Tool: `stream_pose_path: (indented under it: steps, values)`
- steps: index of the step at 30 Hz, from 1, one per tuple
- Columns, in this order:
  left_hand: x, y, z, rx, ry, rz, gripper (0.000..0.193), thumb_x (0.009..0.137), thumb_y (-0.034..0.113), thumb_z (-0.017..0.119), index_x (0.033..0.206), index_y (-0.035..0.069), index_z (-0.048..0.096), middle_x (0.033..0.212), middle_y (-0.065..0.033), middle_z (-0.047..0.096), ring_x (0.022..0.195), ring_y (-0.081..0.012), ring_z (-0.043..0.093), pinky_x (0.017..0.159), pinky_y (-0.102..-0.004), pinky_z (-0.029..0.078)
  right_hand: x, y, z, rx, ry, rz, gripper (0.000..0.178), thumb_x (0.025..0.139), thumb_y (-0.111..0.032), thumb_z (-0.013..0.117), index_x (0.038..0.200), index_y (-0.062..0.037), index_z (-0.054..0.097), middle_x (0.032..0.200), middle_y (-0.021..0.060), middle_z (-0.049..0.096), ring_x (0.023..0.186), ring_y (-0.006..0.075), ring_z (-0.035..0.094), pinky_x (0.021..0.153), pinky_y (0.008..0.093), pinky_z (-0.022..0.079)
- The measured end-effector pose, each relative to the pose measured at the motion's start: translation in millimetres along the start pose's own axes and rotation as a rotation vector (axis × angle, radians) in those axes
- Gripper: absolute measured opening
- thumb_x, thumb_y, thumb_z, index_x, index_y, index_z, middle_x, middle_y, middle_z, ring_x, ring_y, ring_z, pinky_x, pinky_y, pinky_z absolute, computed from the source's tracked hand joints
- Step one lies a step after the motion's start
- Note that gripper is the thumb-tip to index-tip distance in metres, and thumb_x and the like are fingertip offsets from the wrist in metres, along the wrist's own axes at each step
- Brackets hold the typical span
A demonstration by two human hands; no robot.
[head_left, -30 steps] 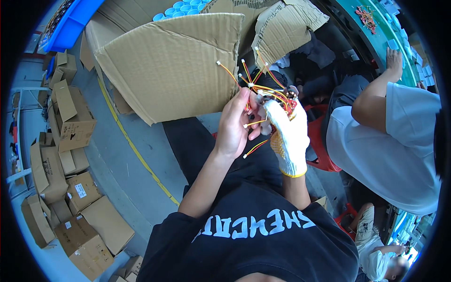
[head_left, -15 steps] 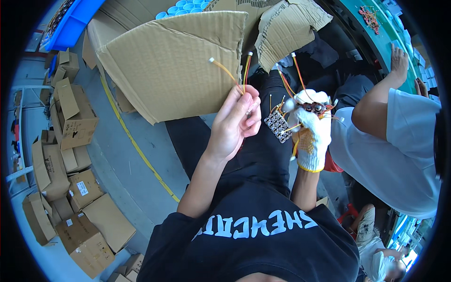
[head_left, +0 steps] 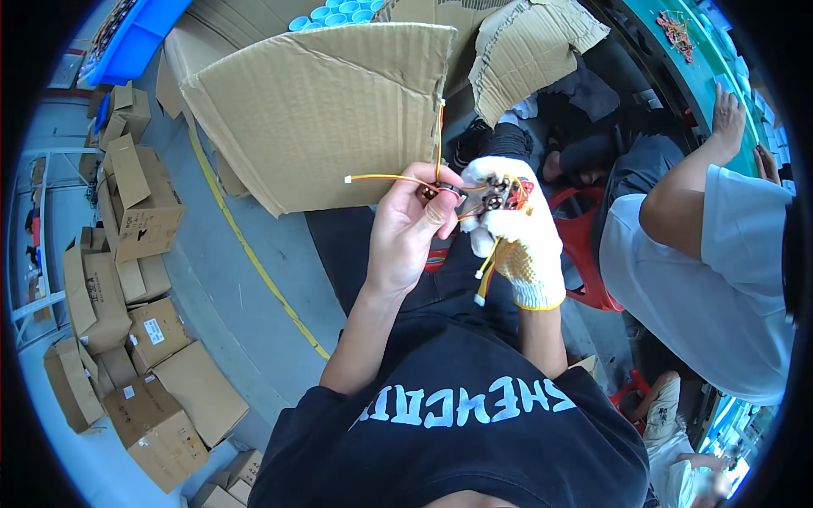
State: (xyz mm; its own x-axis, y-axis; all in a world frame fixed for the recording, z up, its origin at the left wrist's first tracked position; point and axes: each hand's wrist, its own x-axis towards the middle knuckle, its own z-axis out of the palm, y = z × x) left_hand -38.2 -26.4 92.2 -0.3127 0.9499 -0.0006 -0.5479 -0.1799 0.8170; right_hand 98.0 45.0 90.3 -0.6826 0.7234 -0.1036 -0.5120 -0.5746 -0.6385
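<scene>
My bare left hand (head_left: 398, 241) pinches a small dark round part with wires (head_left: 439, 191) between thumb and fingertips. One yellow and red lead (head_left: 385, 178) with a white plug runs left from it, and another points up. Close beside it, touching or nearly so, my right hand (head_left: 527, 258), in a white glove with yellow grip dots, is closed round a cluster of similar wired parts (head_left: 501, 198). Red pieces and copper-coloured rings show in that cluster. Its plugged leads (head_left: 483, 284) hang below the glove. The gloved fingers hide much of the cluster.
A large carton (head_left: 322, 118) stands ahead, with blue cups (head_left: 339, 13) behind its flap. Torn cardboard (head_left: 529, 51) lies right of it. Cartons (head_left: 144, 203) line the left floor. At right, another person in a white shirt (head_left: 711, 279) sits at a green bench (head_left: 677, 76) beside a red stool (head_left: 584, 254).
My right hand has moved left, close to my left hand. The grid of round metal parts below it has turned out of sight. The left hand's leads have swung, and a round part now shows there.
</scene>
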Motion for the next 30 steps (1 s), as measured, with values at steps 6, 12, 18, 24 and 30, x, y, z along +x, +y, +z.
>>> stream_pose_path:
  steps: [6, 12, 18, 24, 30]
  values:
    - [-6.4, 9.5, 10.2, 0.25, 0.175, 0.04, 0.015, 0.086, 0.006, 0.066, 0.099, -0.002, 0.061, 0.079, -0.0037, 0.058, 0.056, -0.0028, 0.046, 0.049, -0.017, 0.036, 1.3, -5.1, 17.9, -0.638, 0.105, -0.144, 0.038, 0.076, -0.007, 0.071, 0.109, 0.0017, 0.055, 0.09, 0.01, 0.065, 0.072, 0.0122, 0.063, 0.061, 0.0212, 0.05]
    - [-16.8, 20.6, 22.2, 0.509, 0.305, 0.12, 0.016, 0.08, -0.001, 0.069, 0.096, -0.003, 0.065, 0.082, -0.005, 0.062, 0.061, -0.0044, 0.055, 0.051, -0.0181, 0.043, -0.5, -5.5, 30.0, -0.608, 0.173, -0.252, 0.032, 0.075, -0.002, 0.071, 0.104, 0.0008, 0.057, 0.089, 0.0082, 0.066, 0.077, 0.0115, 0.064, 0.07, 0.0232, 0.051]
    - [-18.5, 6.9, 16.8, 0.681, 0.337, 0.31, 0.014, 0.079, -0.003, 0.069, 0.092, -0.005, 0.065, 0.081, -0.0066, 0.062, 0.064, -0.008, 0.059, 0.055, -0.0209, 0.047, -1.1, -1.0, 29.3, -0.85, 0.158, -0.376, 0.03, 0.075, 0.0, 0.069, 0.103, 0.0013, 0.057, 0.087, 0.0088, 0.066, 0.077, 0.0116, 0.064, 0.07, 0.0237, 0.051]
    - [-15.2, -4.2, 13.0, 0.745, 0.335, 0.394, 0.015, 0.079, -0.001, 0.07, 0.092, -0.005, 0.064, 0.078, -0.0087, 0.061, 0.065, -0.0102, 0.06, 0.056, -0.0228, 0.048, -3.5, 2.0, 21.2, -0.908, 0.146, -0.351, 0.035, 0.073, 0.003, 0.07, 0.103, 0.0019, 0.054, 0.095, 0.0106, 0.064, 0.086, 0.0161, 0.063, 0.079, 0.0271, 0.05]
    - [-15.4, -1.4, 16.3, 0.963, 0.289, 0.433, 0.011, 0.082, -0.004, 0.067, 0.092, -0.007, 0.061, 0.086, -0.007, 0.059, 0.076, -0.008, 0.059, 0.064, -0.0194, 0.048, -1.8, 4.2, 18.7, -1.025, 0.129, -0.489, 0.033, 0.074, 0.003, 0.068, 0.104, 0.0013, 0.054, 0.094, 0.0099, 0.064, 0.085, 0.0155, 0.063, 0.077, 0.0269, 0.05]
